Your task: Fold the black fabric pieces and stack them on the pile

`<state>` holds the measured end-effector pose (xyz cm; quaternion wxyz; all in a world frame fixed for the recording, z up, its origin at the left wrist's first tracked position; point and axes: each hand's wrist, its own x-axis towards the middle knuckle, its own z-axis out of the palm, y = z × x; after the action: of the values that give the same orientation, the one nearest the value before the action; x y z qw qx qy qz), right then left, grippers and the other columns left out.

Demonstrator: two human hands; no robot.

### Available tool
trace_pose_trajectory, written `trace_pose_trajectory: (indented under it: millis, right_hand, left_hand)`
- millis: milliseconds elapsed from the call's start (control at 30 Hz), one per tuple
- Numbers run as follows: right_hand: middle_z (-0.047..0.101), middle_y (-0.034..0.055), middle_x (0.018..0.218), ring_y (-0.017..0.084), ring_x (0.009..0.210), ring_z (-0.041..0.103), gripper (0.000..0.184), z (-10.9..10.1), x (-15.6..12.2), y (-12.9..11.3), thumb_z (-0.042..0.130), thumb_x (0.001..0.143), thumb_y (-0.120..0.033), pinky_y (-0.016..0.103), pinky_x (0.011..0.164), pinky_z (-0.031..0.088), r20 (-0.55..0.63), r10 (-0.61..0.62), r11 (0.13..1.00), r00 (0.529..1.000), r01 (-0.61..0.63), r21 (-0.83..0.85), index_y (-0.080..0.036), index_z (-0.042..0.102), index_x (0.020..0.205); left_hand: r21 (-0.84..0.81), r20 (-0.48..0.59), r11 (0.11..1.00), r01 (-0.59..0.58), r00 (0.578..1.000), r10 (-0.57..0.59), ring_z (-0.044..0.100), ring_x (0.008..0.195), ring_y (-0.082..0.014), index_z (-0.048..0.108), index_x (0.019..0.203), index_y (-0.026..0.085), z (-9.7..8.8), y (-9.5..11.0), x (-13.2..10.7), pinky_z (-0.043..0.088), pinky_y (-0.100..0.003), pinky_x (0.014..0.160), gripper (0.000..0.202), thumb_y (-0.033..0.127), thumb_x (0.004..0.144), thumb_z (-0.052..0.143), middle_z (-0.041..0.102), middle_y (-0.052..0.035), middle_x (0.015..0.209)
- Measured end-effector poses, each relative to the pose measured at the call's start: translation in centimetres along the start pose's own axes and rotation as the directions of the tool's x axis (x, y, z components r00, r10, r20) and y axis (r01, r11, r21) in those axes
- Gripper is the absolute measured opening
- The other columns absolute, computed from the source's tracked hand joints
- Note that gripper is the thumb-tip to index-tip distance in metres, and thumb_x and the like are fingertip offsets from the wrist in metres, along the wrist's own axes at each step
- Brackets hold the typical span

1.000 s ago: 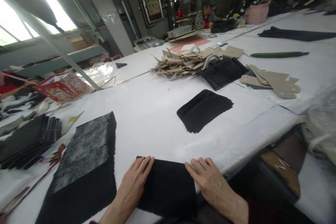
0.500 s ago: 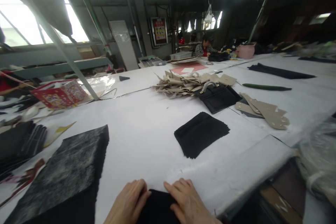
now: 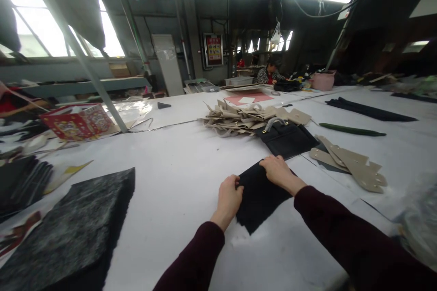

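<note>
White table [image 3: 164,204] is stretching widely through the workshop. Upon it, the black cloth [image 3: 262,198] is lying just on the near side of a black bag [image 3: 290,140]; its long axis I cannot tell, since one corner is hiding. Right hand [image 3: 280,173] is holding the far edge, left hand [image 3: 230,196] the left corner, nearer to the person. Each grip is closing narrowly on cloth, which is extending from both toward the person.

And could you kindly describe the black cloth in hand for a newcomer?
On the white table, find the black bag piece with a grey handle. Just nearer lies the black cloth: only this dark piece has the camera wearer's left hand and right hand on it.
</note>
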<state>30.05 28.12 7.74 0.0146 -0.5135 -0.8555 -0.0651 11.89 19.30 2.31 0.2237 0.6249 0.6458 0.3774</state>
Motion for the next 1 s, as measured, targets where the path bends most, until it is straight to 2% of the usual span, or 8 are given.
trace_pose_trajectory:
  millis: [133, 300, 400, 500, 600, 733, 900, 1000]
  right_hand:
    - [0.060, 0.0138, 0.125, 0.026, 0.115, 0.051, 0.040, 3.0, 0.5, -0.4, 0.045, 0.081, -0.006, 0.039, 0.093, 0.031, -0.133, -0.020, 1.000, 0.991, 0.022, 0.012, -0.017, 0.065, 0.114]
    - [0.062, 0.0101, 0.122, 0.026, 0.111, 0.057, 0.035, 8.8, -3.0, -1.2, 0.040, 0.091, -0.030, 0.043, 0.092, 0.038, -0.461, -0.144, 0.957, 0.876, 0.242, 0.162, -0.021, 0.064, 0.114]
    - [0.065, 0.0110, 0.118, 0.026, 0.105, 0.061, 0.034, 10.9, -5.3, -2.4, 0.041, 0.093, -0.039, 0.044, 0.087, 0.041, -0.513, -0.174, 0.900, 0.840, 0.347, 0.262, -0.025, 0.066, 0.112]
    - [0.066, 0.0117, 0.116, 0.026, 0.104, 0.062, 0.032, 11.1, -6.5, -5.6, 0.046, 0.093, -0.043, 0.042, 0.084, 0.045, -0.500, -0.204, 0.836, 0.841, 0.416, 0.358, -0.026, 0.067, 0.111]
    - [0.066, 0.0087, 0.115, 0.026, 0.104, 0.063, 0.031, 9.7, -6.9, -11.3, 0.047, 0.094, -0.041, 0.041, 0.086, 0.049, -0.459, -0.247, 0.767, 0.854, 0.462, 0.446, -0.024, 0.068, 0.109]
    - [0.067, 0.0072, 0.114, 0.021, 0.104, 0.063, 0.028, 6.7, -7.2, -21.4, 0.045, 0.094, -0.028, 0.035, 0.091, 0.051, -0.379, -0.382, 0.618, 0.843, 0.537, 0.573, -0.023, 0.069, 0.107]
    - [0.065, 0.0057, 0.122, 0.019, 0.110, 0.060, 0.032, 3.4, -7.5, -33.6, 0.044, 0.091, -0.016, 0.032, 0.097, 0.048, -0.276, -0.620, 0.396, 0.734, 0.597, 0.698, -0.021, 0.069, 0.111]
    - [0.062, 0.0045, 0.129, 0.018, 0.113, 0.058, 0.038, 2.8, -6.6, -39.1, 0.041, 0.091, -0.012, 0.031, 0.100, 0.045, -0.270, -0.673, 0.347, 0.688, 0.617, 0.706, -0.021, 0.066, 0.118]
  left_hand:
    - [0.111, -0.068, 0.994, -0.024, 0.997, 0.031, 0.061, 0.088, -0.0168, 0.060, 0.095, 0.022, -3.1, -2.6, -1.0, 0.046, -0.030, 0.081, 0.018, 0.013, 0.079, 0.064, 0.063, -0.0025, 0.100]
    - [0.318, -0.215, 0.938, 0.135, 0.974, -0.067, 0.060, 0.083, -0.0174, 0.058, 0.090, 0.021, -14.6, -9.5, -9.0, 0.045, -0.030, 0.078, 0.010, 0.019, 0.082, 0.063, 0.061, -0.0014, 0.093]
    - [0.433, -0.362, 0.828, 0.357, 0.910, -0.203, 0.060, 0.078, -0.0165, 0.058, 0.089, 0.021, -21.9, -13.2, -15.2, 0.045, -0.029, 0.074, 0.008, 0.026, 0.084, 0.062, 0.061, -0.0012, 0.092]
    - [0.478, -0.398, 0.711, 0.515, 0.849, -0.347, 0.061, 0.078, -0.0170, 0.062, 0.088, 0.021, -26.4, -15.7, -20.1, 0.044, -0.027, 0.071, 0.012, 0.032, 0.084, 0.063, 0.062, -0.0015, 0.091]
    - [0.517, -0.343, 0.674, 0.527, 0.850, -0.400, 0.062, 0.078, -0.0170, 0.065, 0.085, 0.020, -27.6, -17.2, -22.4, 0.043, -0.027, 0.072, 0.008, 0.027, 0.085, 0.061, 0.064, -0.0022, 0.089]
    - [0.506, -0.341, 0.691, 0.517, 0.855, -0.390, 0.061, 0.085, -0.0191, 0.065, 0.078, 0.018, -27.1, -18.2, -22.6, 0.041, -0.028, 0.078, 0.015, 0.014, 0.085, 0.052, 0.064, -0.0053, 0.087]
    - [0.349, -0.330, 0.791, 0.503, 0.856, -0.398, 0.060, 0.082, -0.0174, 0.068, 0.079, 0.018, -28.3, -19.1, -22.9, 0.042, -0.028, 0.081, 0.018, 0.012, 0.080, 0.051, 0.066, -0.0042, 0.087]
    - [0.171, -0.331, 0.857, 0.487, 0.847, -0.416, 0.060, 0.080, -0.0169, 0.070, 0.077, 0.019, -29.2, -19.7, -23.5, 0.044, -0.028, 0.081, 0.017, 0.013, 0.077, 0.054, 0.067, -0.0023, 0.084]
